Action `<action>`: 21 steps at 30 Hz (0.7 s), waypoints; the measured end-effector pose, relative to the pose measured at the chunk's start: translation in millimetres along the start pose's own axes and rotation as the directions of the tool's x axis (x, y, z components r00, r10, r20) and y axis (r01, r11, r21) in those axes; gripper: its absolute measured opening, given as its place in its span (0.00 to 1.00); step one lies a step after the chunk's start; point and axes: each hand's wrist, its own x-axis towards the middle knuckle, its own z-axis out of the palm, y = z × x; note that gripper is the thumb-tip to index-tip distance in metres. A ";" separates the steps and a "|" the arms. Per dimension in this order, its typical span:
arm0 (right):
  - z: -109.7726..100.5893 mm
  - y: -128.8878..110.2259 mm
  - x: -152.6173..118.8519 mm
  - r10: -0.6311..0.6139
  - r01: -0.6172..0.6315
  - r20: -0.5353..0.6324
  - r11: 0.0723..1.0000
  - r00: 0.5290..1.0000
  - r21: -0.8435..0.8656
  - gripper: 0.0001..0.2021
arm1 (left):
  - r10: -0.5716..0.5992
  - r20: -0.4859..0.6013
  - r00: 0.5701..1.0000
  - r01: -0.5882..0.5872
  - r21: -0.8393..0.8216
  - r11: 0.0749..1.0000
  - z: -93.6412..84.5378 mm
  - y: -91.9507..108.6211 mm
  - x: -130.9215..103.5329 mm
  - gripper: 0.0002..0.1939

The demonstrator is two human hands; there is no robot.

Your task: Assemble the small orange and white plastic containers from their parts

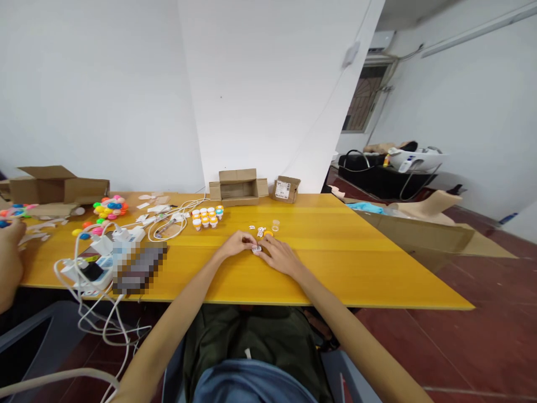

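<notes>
Between my two hands is a small whitish, round, clear-looking piece, low over the yellow table. My left hand pinches its left side with bent fingers. From the right, my right hand has thumb and fingers closed about the same piece. Its exact kind is too small to make out. Just beyond my fingertips lie several small white discs with dark marks, an orange ring-like lid partly behind my right fingers, and a clear little cup.
Several white jars with orange lids stand together left of my hands. Open cardboard boxes line the wall. A power strip with tangled cables and colourful balls are at left, near another person's hand. A big carton stands right.
</notes>
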 end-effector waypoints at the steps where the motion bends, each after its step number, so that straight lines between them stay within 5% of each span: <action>1: 0.7 0.3 0.2 0.001 -0.001 0.000 1.000 1.000 0.001 0.15 | 0.000 0.000 1.000 0.000 0.009 1.000 -0.3 -0.1 0.1 0.09; 21: -8.7 -5.4 -1.4 0.013 -0.013 0.034 1.000 0.999 -0.009 0.14 | 0.054 0.041 0.998 -0.057 0.071 0.996 -3.9 4.7 -0.4 0.06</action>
